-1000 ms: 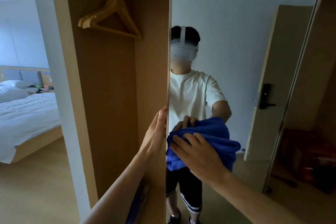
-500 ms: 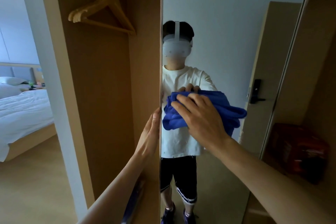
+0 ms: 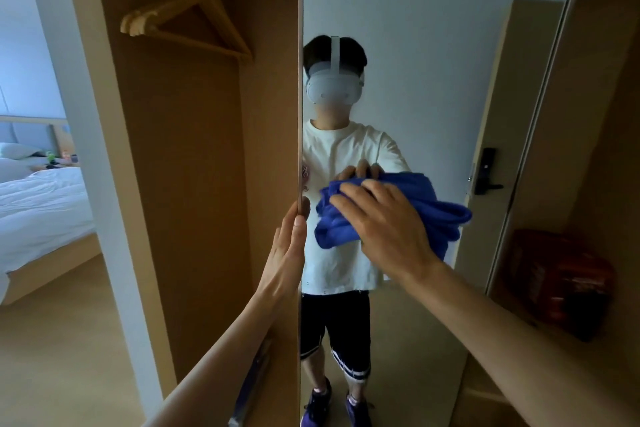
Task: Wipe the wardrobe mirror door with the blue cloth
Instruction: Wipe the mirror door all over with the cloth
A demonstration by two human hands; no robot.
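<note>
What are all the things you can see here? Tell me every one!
blue cloth: one, blue, bunched against the mirror under the right hand
mirror door: one, reflective, right of the open wardrobe
wardrobe: one, light wood, open, centre left
hangers: a few, pale wood, on the rail at top
bed: one, white bedding, far left
red object: one, red, lower right, too dim to identify
left hand: one, flat on the door's edge
right hand: one, pressing the cloth
</note>
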